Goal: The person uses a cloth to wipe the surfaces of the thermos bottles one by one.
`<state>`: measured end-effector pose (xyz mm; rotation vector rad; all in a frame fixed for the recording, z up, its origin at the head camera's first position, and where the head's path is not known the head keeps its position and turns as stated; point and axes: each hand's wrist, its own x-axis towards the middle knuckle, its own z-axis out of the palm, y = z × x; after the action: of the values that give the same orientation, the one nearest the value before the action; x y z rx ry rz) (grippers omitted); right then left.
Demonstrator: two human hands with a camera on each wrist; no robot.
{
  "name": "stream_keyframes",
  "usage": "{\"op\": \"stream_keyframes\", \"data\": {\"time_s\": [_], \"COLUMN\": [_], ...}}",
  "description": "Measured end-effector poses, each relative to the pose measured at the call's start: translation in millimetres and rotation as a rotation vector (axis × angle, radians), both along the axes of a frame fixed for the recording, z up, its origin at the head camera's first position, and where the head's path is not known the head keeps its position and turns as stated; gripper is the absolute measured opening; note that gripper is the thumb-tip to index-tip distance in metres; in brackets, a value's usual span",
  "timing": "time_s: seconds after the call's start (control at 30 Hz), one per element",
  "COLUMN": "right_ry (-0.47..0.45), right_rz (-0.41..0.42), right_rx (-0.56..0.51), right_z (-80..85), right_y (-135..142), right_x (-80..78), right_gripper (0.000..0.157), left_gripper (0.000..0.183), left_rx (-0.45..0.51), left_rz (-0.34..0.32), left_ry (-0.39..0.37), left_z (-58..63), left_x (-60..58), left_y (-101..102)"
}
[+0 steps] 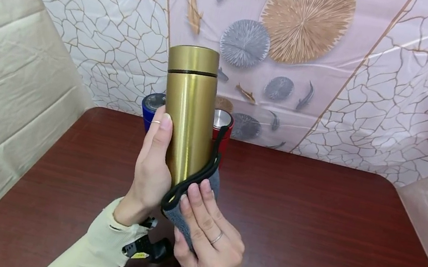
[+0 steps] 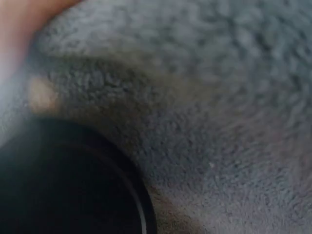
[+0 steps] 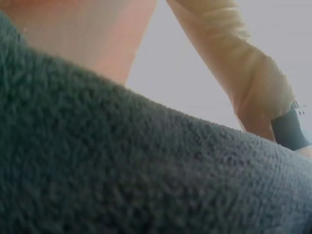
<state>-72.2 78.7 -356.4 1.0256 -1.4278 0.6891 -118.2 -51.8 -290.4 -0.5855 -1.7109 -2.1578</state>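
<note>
A gold thermos bottle (image 1: 189, 119), its lid on top, is held up and slightly tilted over the table. My left hand (image 1: 152, 165) grips it from the left side, thumb along the front. A grey fleecy cloth (image 1: 181, 221) with a black edge wraps the bottle's lower part, and my right hand (image 1: 209, 242) holds it there, fingers laid over its front. In the left wrist view the cloth (image 2: 234, 122) fills most of the picture beside a dark round shape (image 2: 68, 180). In the right wrist view the cloth (image 3: 146, 161) covers the lower half. The bottle's bottom end is hidden in the head view.
Behind the gold bottle stand a blue bottle (image 1: 153, 103) on the left and a red one (image 1: 226, 131) with a silvery top on the right, both partly covered. The dark red wooden table (image 1: 322, 229) reaches back to a patterned cloth backdrop (image 1: 247, 44).
</note>
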Motion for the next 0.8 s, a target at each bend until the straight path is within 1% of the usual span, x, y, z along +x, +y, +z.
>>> {"op": "stream_keyframes", "data": {"time_s": [0.1, 0.27, 0.33, 0.37, 0.53, 0.6, 0.67, 0.73, 0.8], "right_ry": [0.008, 0.018, 0.018, 0.012, -0.053, -0.071, -0.084, -0.102, -0.133], "right_rz": [-0.013, -0.024, -0.023, -0.024, -0.039, -0.046, -0.049, -0.057, -0.068], "right_rx": [-0.006, -0.053, -0.084, -0.101, -0.188, -0.228, -0.280, -0.341, -0.409], "right_z": [1.6, 7.1, 9.8, 11.2, 18.6, 22.0, 25.5, 29.1, 32.9], "right_y": [1.3, 4.5, 6.7, 8.2, 16.0, 18.6, 21.0, 23.8, 27.4], "right_x": [-0.5, -3.3, -4.5, -4.9, -7.0, -9.4, -12.0, -14.8, -16.3], "right_gripper": [0.032, 0.032, 0.032, 0.032, 0.032, 0.033, 0.034, 0.035, 0.034], "left_gripper": [0.045, 0.045, 0.044, 0.044, 0.042, 0.042, 0.043, 0.044, 0.044], "left_rx": [0.011, 0.002, -0.025, -0.035, -0.131, -0.182, -0.229, -0.262, -0.285], "left_rz": [-0.016, -0.040, -0.051, -0.067, -0.122, -0.118, -0.118, -0.133, -0.170], "left_ry": [-0.009, 0.015, 0.021, 0.023, 0.044, 0.068, 0.091, 0.098, 0.094], "left_z": [-1.5, -4.8, -7.9, -9.6, -19.1, -22.3, -25.2, -28.2, -31.6], "left_x": [1.0, 3.3, 4.6, 5.5, 10.1, 11.3, 12.7, 14.3, 15.8], "left_y": [3.1, 11.5, 16.5, 19.3, 32.1, 35.5, 38.2, 41.0, 43.8]}}
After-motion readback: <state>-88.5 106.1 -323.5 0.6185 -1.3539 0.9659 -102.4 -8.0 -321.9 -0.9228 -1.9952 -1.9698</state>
